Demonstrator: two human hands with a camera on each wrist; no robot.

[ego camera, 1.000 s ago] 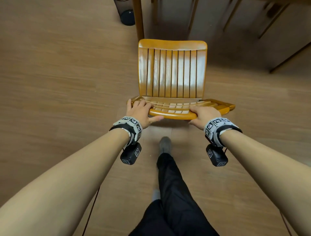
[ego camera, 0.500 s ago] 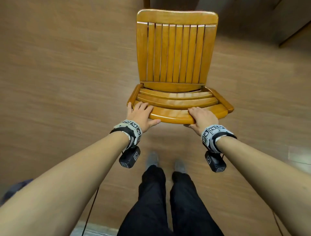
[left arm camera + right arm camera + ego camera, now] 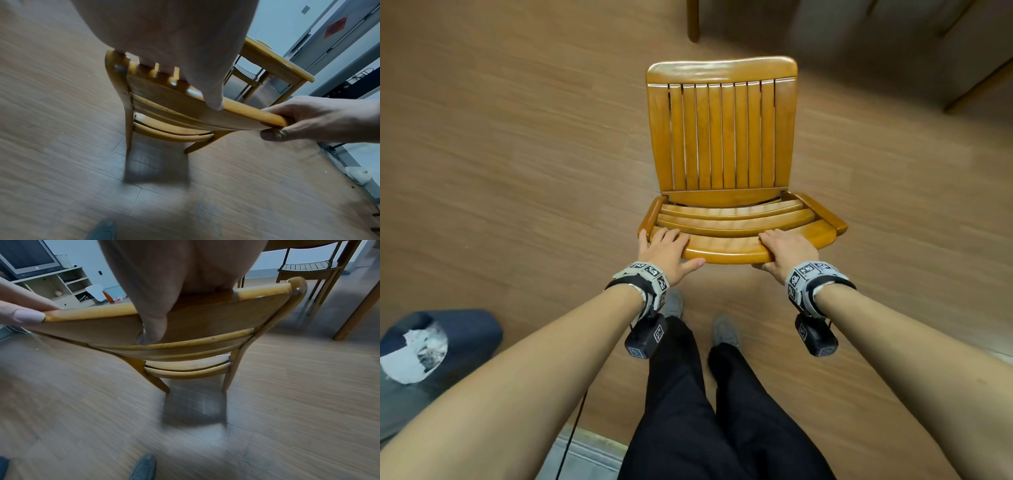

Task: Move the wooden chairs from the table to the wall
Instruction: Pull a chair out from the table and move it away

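A wooden chair [image 3: 722, 137] with a slatted seat faces away from me on the wood floor. My left hand [image 3: 666, 251] grips the left end of its curved top back rail, fingers over the top and thumb behind. My right hand [image 3: 786, 251] grips the same rail right of its middle. In the left wrist view my left hand [image 3: 185, 48] lies over the chair [image 3: 164, 97], and my right hand [image 3: 320, 120] is wrapped round the rail. The right wrist view shows my right hand [image 3: 164, 288] on the chair [image 3: 216, 318], with the left hand [image 3: 24, 313] at the picture's left edge.
The wooden table [image 3: 277, 65] stands beyond the chair, one table leg [image 3: 693, 20] showing at the top. Another chair [image 3: 308, 267] is tucked under it. A dark blue bin [image 3: 431, 342] sits at my lower left. A TV stand [image 3: 51, 282] is further left. My feet [image 3: 724, 330] are just behind the chair.
The chair has come away from the table with both hands still on its top rail. I have stepped back, and the blue bin has come into view at lower left.
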